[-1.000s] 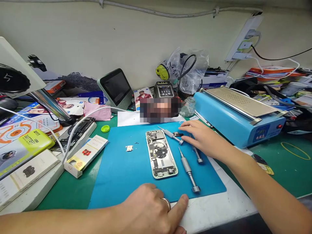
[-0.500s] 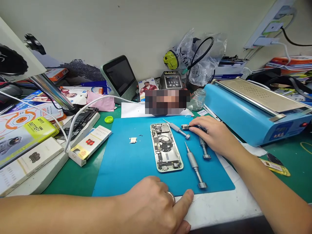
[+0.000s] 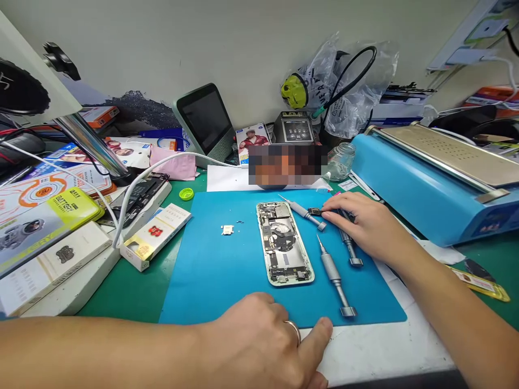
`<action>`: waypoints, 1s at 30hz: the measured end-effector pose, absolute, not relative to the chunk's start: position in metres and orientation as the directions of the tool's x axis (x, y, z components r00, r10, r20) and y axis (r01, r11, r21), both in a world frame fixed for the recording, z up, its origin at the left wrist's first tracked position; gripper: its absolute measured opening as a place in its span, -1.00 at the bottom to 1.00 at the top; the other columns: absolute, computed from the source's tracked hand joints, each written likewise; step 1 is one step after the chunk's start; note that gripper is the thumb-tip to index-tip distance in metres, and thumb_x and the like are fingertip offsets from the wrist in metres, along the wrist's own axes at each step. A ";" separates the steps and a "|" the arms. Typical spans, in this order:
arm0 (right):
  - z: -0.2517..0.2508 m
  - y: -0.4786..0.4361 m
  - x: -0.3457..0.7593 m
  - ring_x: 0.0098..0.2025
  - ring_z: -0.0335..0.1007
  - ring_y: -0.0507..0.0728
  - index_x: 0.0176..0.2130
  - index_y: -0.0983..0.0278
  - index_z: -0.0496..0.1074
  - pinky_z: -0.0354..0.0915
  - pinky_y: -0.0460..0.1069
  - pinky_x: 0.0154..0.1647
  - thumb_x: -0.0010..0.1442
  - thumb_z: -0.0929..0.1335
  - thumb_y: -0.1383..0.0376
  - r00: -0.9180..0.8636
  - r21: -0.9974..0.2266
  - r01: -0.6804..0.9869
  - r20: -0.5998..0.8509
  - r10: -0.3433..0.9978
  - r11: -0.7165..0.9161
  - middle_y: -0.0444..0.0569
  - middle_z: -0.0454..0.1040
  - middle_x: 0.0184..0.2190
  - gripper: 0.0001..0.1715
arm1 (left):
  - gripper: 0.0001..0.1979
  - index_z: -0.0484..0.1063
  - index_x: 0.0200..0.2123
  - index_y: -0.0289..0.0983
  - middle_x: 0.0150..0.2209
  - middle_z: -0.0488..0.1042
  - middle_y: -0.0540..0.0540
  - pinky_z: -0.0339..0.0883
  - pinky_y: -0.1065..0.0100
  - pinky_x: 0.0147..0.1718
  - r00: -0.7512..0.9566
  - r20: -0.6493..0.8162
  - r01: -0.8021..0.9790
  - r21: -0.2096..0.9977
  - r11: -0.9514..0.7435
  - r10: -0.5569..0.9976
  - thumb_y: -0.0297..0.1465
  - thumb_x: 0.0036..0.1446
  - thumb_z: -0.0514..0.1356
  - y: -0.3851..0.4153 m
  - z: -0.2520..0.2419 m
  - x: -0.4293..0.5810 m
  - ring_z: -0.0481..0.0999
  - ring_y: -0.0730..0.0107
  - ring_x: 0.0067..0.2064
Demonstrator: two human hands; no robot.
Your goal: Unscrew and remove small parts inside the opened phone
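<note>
My right hand (image 3: 359, 221) is above the mat's far right part, pinching a small dark phone part (image 3: 314, 211) between thumb and fingertips. Its exact kind is too small to tell. My left hand (image 3: 267, 343) rests at the mat's front edge, one finger stretched out and the others partly hidden; nothing shows in it. Between the hands an opened phone (image 3: 284, 246) lies with its insides bare. Screwdrivers lie right of it: one (image 3: 302, 213) near the pinched part, one (image 3: 334, 275) in front, another (image 3: 349, 246) partly under my right hand. A small metal plate (image 3: 227, 230) lies left of the phone.
A blue mat (image 3: 211, 281) covers the middle of the table. At right stands a blue machine with a metal plate (image 3: 430, 183). Boxes (image 3: 156, 237) and a white cable (image 3: 141, 175) crowd the left. A screen (image 3: 205, 119) and a glass jar (image 3: 340, 161) stand behind.
The small part in my right hand has turned, from a lighter face to a dark one. The whole view has shifted slightly. My left hand stays resting at the mat's edge.
</note>
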State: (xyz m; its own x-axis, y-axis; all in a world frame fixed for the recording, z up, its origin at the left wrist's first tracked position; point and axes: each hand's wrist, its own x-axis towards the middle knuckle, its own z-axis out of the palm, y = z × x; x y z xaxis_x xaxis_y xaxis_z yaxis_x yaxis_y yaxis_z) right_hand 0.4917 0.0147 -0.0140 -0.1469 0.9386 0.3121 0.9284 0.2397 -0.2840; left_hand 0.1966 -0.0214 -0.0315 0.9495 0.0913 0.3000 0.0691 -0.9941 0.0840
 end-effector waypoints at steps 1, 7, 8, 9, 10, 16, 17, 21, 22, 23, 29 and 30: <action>-0.014 0.015 0.492 0.02 0.53 0.35 -0.16 0.24 0.60 0.41 0.22 0.01 0.41 0.28 0.09 -0.143 -0.287 0.929 0.309 0.940 0.235 0.08 0.64 -0.13 -0.62 | -0.43 0.28 0.21 -0.45 -0.55 0.53 0.06 0.18 0.18 -0.68 0.950 0.299 0.068 0.085 -0.994 0.090 -0.10 0.39 0.20 -0.021 -0.031 0.197 0.51 0.25 -0.59; -0.009 0.010 0.490 0.03 0.54 0.34 -0.14 0.20 0.62 0.42 0.23 0.05 0.40 0.30 0.10 -0.126 -0.291 0.929 0.332 0.935 0.228 0.07 0.64 -0.11 -0.66 | -0.45 0.26 0.21 -0.46 -0.54 0.54 0.04 0.20 0.18 -0.68 0.952 0.294 0.062 0.092 -0.994 0.086 -0.12 0.42 0.16 -0.022 -0.032 0.196 0.51 0.24 -0.59; -0.006 0.005 0.489 0.03 0.54 0.34 -0.12 0.18 0.62 0.42 0.22 0.07 0.40 0.31 0.12 -0.123 -0.285 0.929 0.363 0.924 0.235 0.06 0.64 -0.09 -0.68 | -0.46 0.26 0.21 -0.47 -0.54 0.54 0.04 0.20 0.18 -0.68 0.950 0.298 0.063 0.092 -0.994 0.088 -0.13 0.42 0.16 -0.022 -0.032 0.196 0.51 0.24 -0.59; -0.003 -0.002 0.487 0.04 0.54 0.33 -0.10 0.17 0.61 0.42 0.22 0.08 0.40 0.32 0.14 -0.122 -0.279 0.928 0.402 0.908 0.248 0.05 0.64 -0.08 -0.71 | -0.46 0.25 0.22 -0.47 -0.53 0.54 0.04 0.21 0.18 -0.68 0.949 0.302 0.063 0.092 -0.994 0.088 -0.14 0.42 0.15 -0.022 -0.033 0.195 0.51 0.23 -0.59; 0.000 -0.011 0.484 0.04 0.54 0.33 -0.08 0.15 0.60 0.42 0.21 0.09 0.41 0.32 0.16 -0.125 -0.272 0.925 0.439 0.890 0.264 0.03 0.64 -0.07 -0.74 | -0.46 0.24 0.22 -0.47 -0.53 0.54 0.04 0.21 0.18 -0.68 0.949 0.302 0.063 0.093 -0.994 0.089 -0.15 0.42 0.15 -0.022 -0.033 0.195 0.51 0.23 -0.59; 0.010 -0.069 0.460 -0.10 0.59 0.24 0.00 0.07 0.54 0.49 0.14 -0.08 0.42 0.31 0.30 -0.271 -0.276 0.872 0.418 0.867 0.405 -0.05 0.65 -0.13 -0.74 | -0.48 0.19 0.27 -0.47 -0.47 0.55 0.03 0.28 0.14 -0.62 0.979 0.190 0.054 0.112 -0.992 0.075 -0.18 0.47 0.09 -0.021 -0.025 0.194 0.52 0.20 -0.56; 0.010 -0.076 0.458 -0.11 0.59 0.23 0.01 0.08 0.54 0.49 0.13 -0.09 0.42 0.30 0.32 -0.280 -0.266 0.873 0.414 0.866 0.409 -0.04 0.64 -0.14 -0.73 | -0.49 0.18 0.29 -0.46 -0.44 0.56 0.02 0.31 0.14 -0.59 0.986 0.150 0.055 0.124 -0.991 0.074 -0.20 0.48 0.08 -0.021 -0.022 0.194 0.53 0.19 -0.54; 0.008 -0.091 0.454 -0.13 0.58 0.19 0.03 0.14 0.52 0.50 0.07 -0.11 0.43 0.28 0.38 -0.272 -0.249 0.885 0.409 0.871 0.394 -0.01 0.62 -0.16 -0.71 | -0.52 0.13 0.32 -0.42 -0.38 0.57 0.00 0.35 0.15 -0.52 0.996 0.053 0.057 0.165 -0.985 0.066 -0.25 0.50 0.03 -0.020 -0.014 0.191 0.55 0.19 -0.48; 0.007 -0.094 0.453 -0.11 0.58 0.18 0.04 0.15 0.52 0.51 0.05 -0.11 0.43 0.28 0.41 -0.279 -0.249 0.883 0.401 0.873 0.397 0.01 0.62 -0.14 -0.68 | -0.53 0.13 0.32 -0.41 -0.38 0.57 -0.01 0.35 0.15 -0.51 0.997 0.050 0.057 0.169 -0.984 0.066 -0.26 0.51 0.02 -0.020 -0.014 0.191 0.56 0.18 -0.47; 0.005 -0.097 0.451 -0.09 0.59 0.17 0.06 0.16 0.53 0.52 0.04 -0.10 0.42 0.26 0.43 -0.291 -0.249 0.880 0.390 0.874 0.405 0.02 0.61 -0.12 -0.64 | -0.53 0.13 0.32 -0.41 -0.38 0.57 -0.01 0.34 0.15 -0.51 0.996 0.054 0.056 0.170 -0.984 0.066 -0.26 0.51 0.01 -0.020 -0.013 0.190 0.56 0.18 -0.47; -0.007 -0.107 0.438 -0.12 0.58 0.18 0.04 0.18 0.58 0.56 0.05 -0.16 0.39 0.23 0.49 -0.310 -0.230 0.885 0.360 0.880 0.406 0.11 0.55 -0.03 -0.55 | -0.55 0.12 0.32 -0.41 -0.39 0.55 0.02 0.34 0.15 -0.52 0.994 0.090 0.042 0.185 -0.982 0.060 -0.29 0.50 0.00 -0.022 -0.015 0.189 0.53 0.20 -0.49; -0.008 -0.108 0.438 -0.11 0.58 0.17 0.07 0.18 0.58 0.56 0.05 -0.13 0.39 0.23 0.48 -0.295 -0.246 0.884 0.367 0.882 0.398 0.11 0.56 -0.03 -0.55 | -0.55 0.12 0.32 -0.41 -0.39 0.55 0.02 0.34 0.14 -0.52 0.994 0.092 0.043 0.186 -0.982 0.061 -0.30 0.50 0.00 -0.022 -0.015 0.189 0.53 0.20 -0.49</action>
